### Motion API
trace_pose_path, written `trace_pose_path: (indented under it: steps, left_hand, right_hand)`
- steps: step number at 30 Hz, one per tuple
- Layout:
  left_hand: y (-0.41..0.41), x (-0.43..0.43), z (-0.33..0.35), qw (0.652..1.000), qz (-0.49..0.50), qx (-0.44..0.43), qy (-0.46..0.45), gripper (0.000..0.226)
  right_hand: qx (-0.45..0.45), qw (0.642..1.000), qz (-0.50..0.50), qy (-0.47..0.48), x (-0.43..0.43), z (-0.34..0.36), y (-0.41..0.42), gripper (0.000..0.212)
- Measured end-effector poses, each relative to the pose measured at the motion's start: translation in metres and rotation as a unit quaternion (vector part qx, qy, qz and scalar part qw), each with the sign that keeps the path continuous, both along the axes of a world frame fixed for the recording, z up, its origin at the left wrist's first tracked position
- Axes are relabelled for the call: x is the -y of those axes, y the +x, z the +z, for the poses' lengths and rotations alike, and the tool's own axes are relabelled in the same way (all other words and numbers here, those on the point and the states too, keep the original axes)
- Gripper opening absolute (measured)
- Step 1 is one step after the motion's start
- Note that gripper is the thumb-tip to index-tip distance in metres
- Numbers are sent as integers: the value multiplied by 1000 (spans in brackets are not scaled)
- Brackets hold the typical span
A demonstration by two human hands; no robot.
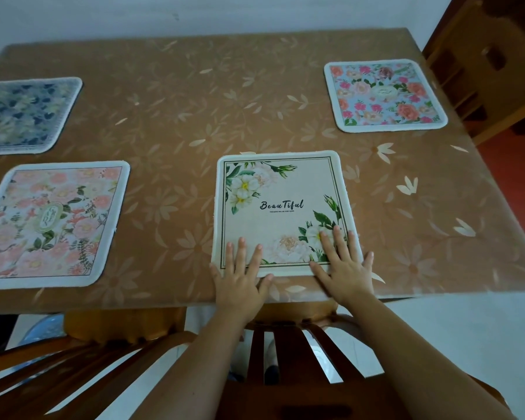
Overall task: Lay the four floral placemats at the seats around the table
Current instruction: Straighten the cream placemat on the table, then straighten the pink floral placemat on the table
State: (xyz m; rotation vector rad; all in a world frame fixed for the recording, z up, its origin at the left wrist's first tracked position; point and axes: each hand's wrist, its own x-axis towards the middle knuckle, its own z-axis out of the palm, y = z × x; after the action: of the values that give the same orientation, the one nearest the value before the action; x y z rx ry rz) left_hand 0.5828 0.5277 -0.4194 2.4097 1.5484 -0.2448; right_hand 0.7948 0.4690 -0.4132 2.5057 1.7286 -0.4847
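A cream placemat with white flowers and the word "Beautiful" (281, 204) lies near the table's front edge. My left hand (240, 275) rests flat on its near left corner, fingers spread. My right hand (344, 268) presses flat on its near right corner, fingers also spread. A pink floral placemat (52, 222) lies at the front left. A dark blue floral placemat (25, 113) sits at the far left. A light blue placemat with pink roses (384, 93) lies at the far right.
The table (194, 110) wears a brown cloth with a pale flower pattern. Wooden chairs stand below me at the front edge (291, 353) and front left (73, 359). Another wooden chair (482, 62) stands at the far right.
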Motion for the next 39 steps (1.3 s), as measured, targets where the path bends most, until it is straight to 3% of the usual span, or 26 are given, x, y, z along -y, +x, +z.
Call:
trace_pose_path:
  steps: [8, 11, 15, 19, 24, 31, 39]
  left_hand:
    - [-29, -29, 38, 993, -46, 5, -106, 57]
    - [-37, -41, 69, 996, -40, 72, -47, 54]
    - [-76, -45, 102, 991, -38, 114, 59, 52]
    - [-137, -44, 123, 986, -19, 114, 122, 51]
    - [-221, -37, 145, 981, 0, 107, 159, 50]
    - [-339, -29, 153, 978, 14, 115, 176, 47]
    - [-404, -55, 137, 975, 18, 142, 169, 43]
  right_hand:
    - [-38, 998, -22, -37, -5, 29, -23, 68]
    - [-87, 996, -7, 28, -20, 56, -47, 61]
    - [-79, 986, 64, 130, -36, 90, -100, 50]
    - [-47, 973, 137, 180, -45, 115, -170, 45]
    - [-49, 957, 152, 241, -44, 137, -259, 34]
    - [-45, 961, 164, 219, -42, 148, -367, 43]
    - [-52, 965, 170, 191, -63, 131, -426, 44]
